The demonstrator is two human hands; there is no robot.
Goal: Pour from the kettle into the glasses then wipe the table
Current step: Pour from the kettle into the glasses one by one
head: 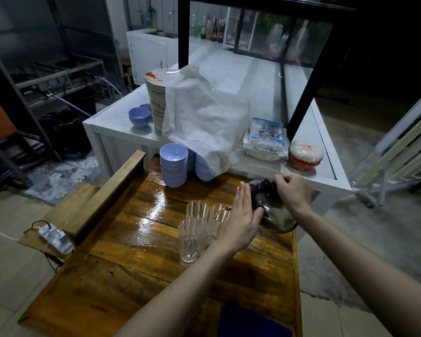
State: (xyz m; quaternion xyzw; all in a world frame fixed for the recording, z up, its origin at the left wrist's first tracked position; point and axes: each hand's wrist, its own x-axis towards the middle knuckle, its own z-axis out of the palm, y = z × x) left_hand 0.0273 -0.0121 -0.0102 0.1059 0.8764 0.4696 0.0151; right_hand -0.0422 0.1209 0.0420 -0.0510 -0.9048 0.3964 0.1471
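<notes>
From the head view, the rounded, shiny steel kettle (275, 212) sits tipped toward the left at the far right edge of the glossy, varnished wooden desk (136, 239). The right hand (291, 192) has its grip closed around the kettle's dark handle up top, and the left hand (243, 215) is flat and open, palm pressed against the kettle's left side near the lid, holding nothing. Just left of it stands a tight cluster of tall, ribbed clear glasses (199, 227), touching one another.

To pour well, I'd say keep the spout low over one rim and tilt slowly (the planks already gleam as if wet), steadying the lid rather than the glassware, which looks light and easy to topple. A dark blue cloth (250, 322) lies at the near edge, ready for wiping. Smooth lilac bowls (173, 166) are stacked at the far end.
</notes>
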